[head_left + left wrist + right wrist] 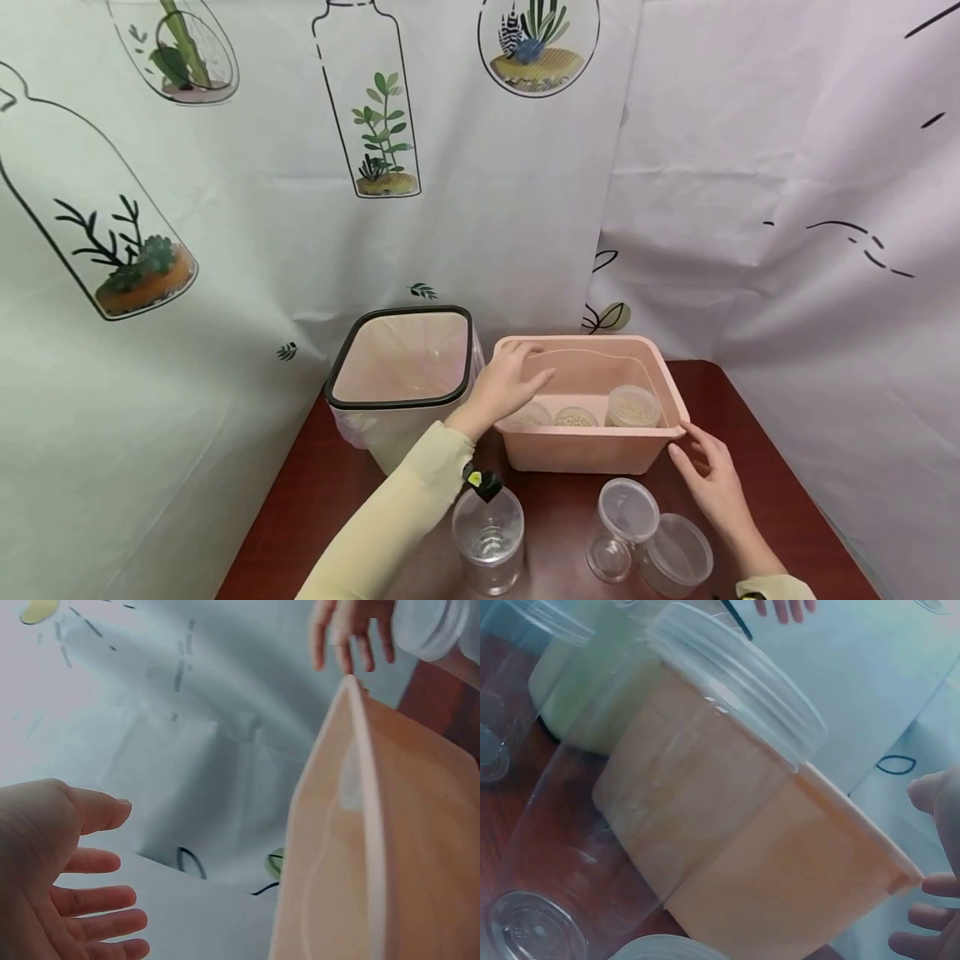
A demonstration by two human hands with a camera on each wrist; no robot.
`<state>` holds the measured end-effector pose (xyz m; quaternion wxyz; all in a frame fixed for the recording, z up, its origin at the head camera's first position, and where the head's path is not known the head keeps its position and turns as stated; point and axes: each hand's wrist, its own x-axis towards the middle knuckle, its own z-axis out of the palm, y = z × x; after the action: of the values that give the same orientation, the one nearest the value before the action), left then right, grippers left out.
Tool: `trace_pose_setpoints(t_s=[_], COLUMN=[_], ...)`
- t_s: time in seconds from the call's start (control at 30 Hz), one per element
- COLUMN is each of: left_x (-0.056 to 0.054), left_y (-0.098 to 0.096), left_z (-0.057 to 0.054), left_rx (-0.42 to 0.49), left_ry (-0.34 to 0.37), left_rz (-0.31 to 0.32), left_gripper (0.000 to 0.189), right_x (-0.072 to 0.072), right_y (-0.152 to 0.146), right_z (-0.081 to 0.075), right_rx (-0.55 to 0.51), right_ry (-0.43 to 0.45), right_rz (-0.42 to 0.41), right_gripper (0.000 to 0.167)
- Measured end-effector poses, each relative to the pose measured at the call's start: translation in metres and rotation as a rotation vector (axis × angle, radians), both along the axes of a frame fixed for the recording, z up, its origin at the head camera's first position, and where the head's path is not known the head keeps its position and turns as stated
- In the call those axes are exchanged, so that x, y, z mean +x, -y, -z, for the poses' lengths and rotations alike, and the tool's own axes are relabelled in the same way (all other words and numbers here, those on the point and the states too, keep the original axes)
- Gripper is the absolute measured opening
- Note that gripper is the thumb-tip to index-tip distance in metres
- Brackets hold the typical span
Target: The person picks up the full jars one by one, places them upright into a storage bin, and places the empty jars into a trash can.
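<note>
A pink plastic bin (585, 454) stands on the table, with three round clear containers of pale pieces inside; one is the container (633, 407) at its right end. My left hand (508, 385) hovers over the bin's left end, fingers spread and holding nothing; the left wrist view shows the hand (82, 877) apart from the bin's rim (375, 825). At the bin's front right corner is my right hand (712, 479), its fingers loosely extended. In the right wrist view a fingertip of that hand (937, 862) appears to touch the rim's corner.
Left of the bin stands a waste bin (405, 404) with a black rim and a plastic liner. In front are three clear jars: one jar (489, 533) left, a second jar (628, 510) and a third jar (678, 550) near my right forearm. Printed cloth (517, 225) hangs behind.
</note>
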<state>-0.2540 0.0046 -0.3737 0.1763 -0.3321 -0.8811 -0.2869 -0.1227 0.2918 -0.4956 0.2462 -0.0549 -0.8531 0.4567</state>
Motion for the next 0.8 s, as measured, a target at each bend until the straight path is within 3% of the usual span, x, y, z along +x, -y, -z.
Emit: trace_pose_setpoints(t_s=[0.17, 0.37, 0.57, 0.8], left_x=[0.008, 0.016, 0.023, 0.028], left_y=[0.015, 0.037, 0.060, 0.090], left_z=[-0.008, -0.009, -0.012, -0.010], left_rx=[0.048, 0.146, 0.197, 0.263], left_ry=[-0.094, -0.205, -0.305, -0.346], left_rz=[-0.003, -0.005, -0.075, -0.157], left_gripper=[0.040, 0.039, 0.040, 0.041], right_x=[0.006, 0.013, 0.019, 0.030], right_y=[0.002, 0.005, 0.004, 0.000], right_z=[0.002, 0.005, 0.007, 0.016], right_rx=[0.062, 0.114, 0.186, 0.244], right_ry=[-0.028, -0.046, -0.064, -0.003], right_rz=[0.008, -0.006, -0.023, -0.040], right_gripper=[0.042, 0.041, 0.041, 0.041])
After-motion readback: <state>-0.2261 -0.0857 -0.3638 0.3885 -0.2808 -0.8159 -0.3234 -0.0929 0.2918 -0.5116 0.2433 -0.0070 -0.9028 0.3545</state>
